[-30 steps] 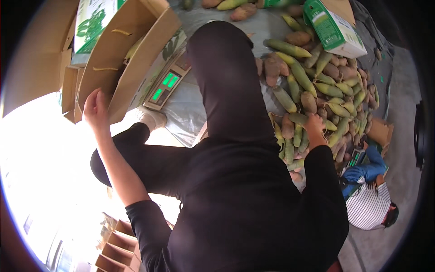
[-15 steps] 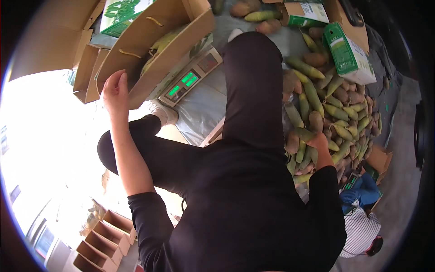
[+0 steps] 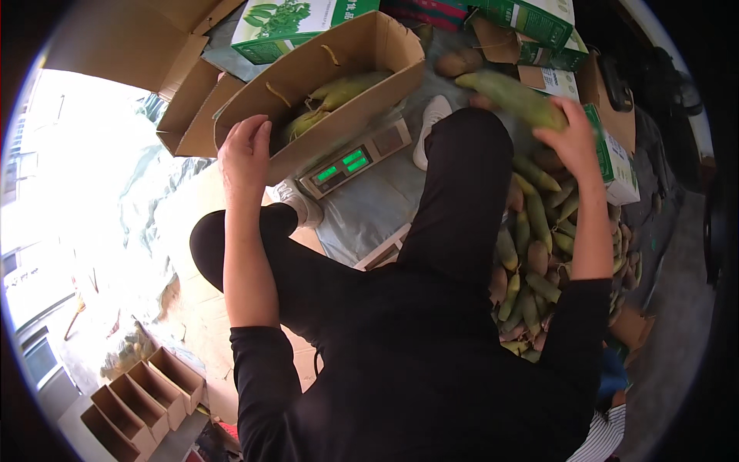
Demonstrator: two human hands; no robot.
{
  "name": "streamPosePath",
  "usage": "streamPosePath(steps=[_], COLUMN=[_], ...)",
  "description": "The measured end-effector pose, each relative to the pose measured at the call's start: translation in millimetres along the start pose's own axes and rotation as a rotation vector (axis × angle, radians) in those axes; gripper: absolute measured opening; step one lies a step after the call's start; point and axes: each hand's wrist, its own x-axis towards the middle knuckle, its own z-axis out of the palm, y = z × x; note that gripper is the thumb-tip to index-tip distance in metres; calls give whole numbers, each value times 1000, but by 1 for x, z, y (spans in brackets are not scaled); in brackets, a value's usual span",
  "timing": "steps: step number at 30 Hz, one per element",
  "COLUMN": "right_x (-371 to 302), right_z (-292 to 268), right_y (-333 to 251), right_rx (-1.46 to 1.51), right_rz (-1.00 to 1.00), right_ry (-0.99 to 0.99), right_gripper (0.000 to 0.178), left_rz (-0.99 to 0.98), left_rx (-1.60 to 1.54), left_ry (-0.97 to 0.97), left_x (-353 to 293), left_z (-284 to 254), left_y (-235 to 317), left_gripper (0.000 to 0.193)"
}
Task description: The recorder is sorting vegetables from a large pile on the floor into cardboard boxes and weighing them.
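Here the left hand (image 3: pixel 245 151) gripped the cardboard box (image 3: pixel 331 92) rim; the right hand (image 3: pixel 573 137) clasped a green corn cob (image 3: pixel 512 98) above the pile (image 3: pixel 535 262).

a digital scale (image 3: pixel 356 160) with a green display sits on pale sheeting (image 3: pixel 369 212). green-and-white cartons (image 3: pixel 296 19) stand along the top edge (one more (image 3: pixel 616 158) at the right). a heap of corn cobs and sweet potatoes (image 3: pixel 539 262) lies on the ground. empty open brown boxes (image 3: pixel 142 393) stand at lower left.
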Motion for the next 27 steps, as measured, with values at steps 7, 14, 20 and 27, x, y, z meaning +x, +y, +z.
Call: streamPosePath(steps=[7, 14, 20, 27], right_x=[101, 126, 149, 172], right_z=[58, 168, 145, 135], right_y=[-148, -190, -146, -111], right_rx=[101, 160, 463, 825], right_rz=[-441, -663, -311, 319], right_ry=[-78, -27, -90, -181], right_gripper=[46, 35, 25, 23], left_rz=[-2, 12, 13, -37], left_rx=[-12, -53, -72, -116], left_ry=[38, 61, 69, 80], left_x=[0, 6, 3, 2], left_z=[-8, -6, -8, -8], left_y=[0, -5, -7, -4], left_gripper=[16, 15, 14, 14])
